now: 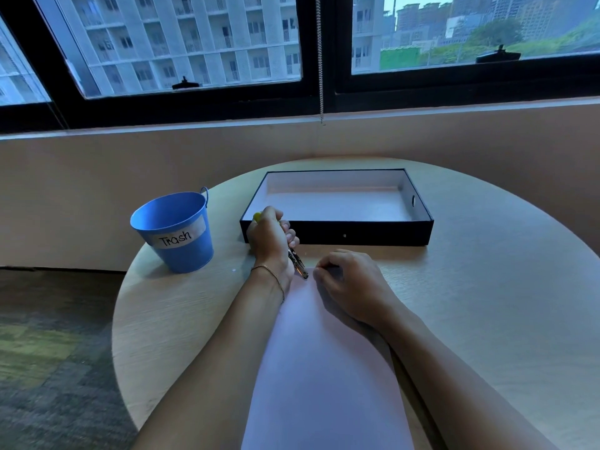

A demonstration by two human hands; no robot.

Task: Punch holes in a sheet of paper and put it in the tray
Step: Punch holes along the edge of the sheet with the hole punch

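**At the sheet's far corner, a punch in the left hand**

On the round wooden table [487, 287], seen from the head camera, a white sheet of paper [324, 368] lies lengthwise between the person's forearms, running from the near edge of the picture towards the tray [337, 235].

The left hand [271, 241] is closed in a full fist round the handles of a plier-type hole punch [298, 263]. A yellow handle end sticks out above the fist, and the metal nose points down and meets the far left corner of the sheet. A thin bracelet [272, 274] circles that wrist.

The right hand [350, 284] rests on the far end of the sheet, just beside the punch's nose. Its fingers are curled under with the tips at the paper's far edge. Whether they pinch the edge or only press it down cannot be told.

The tray is black outside and white inside, and stands just beyond both hands with its long side facing the person.

To the left of the tray and near the left hand stands a blue bucket [175, 235] labelled "Trash". A small white speck [234, 270] lies on the table between the bucket and the left wrist.

Behind the table are a plain wall and a dark-framed window [194, 43].
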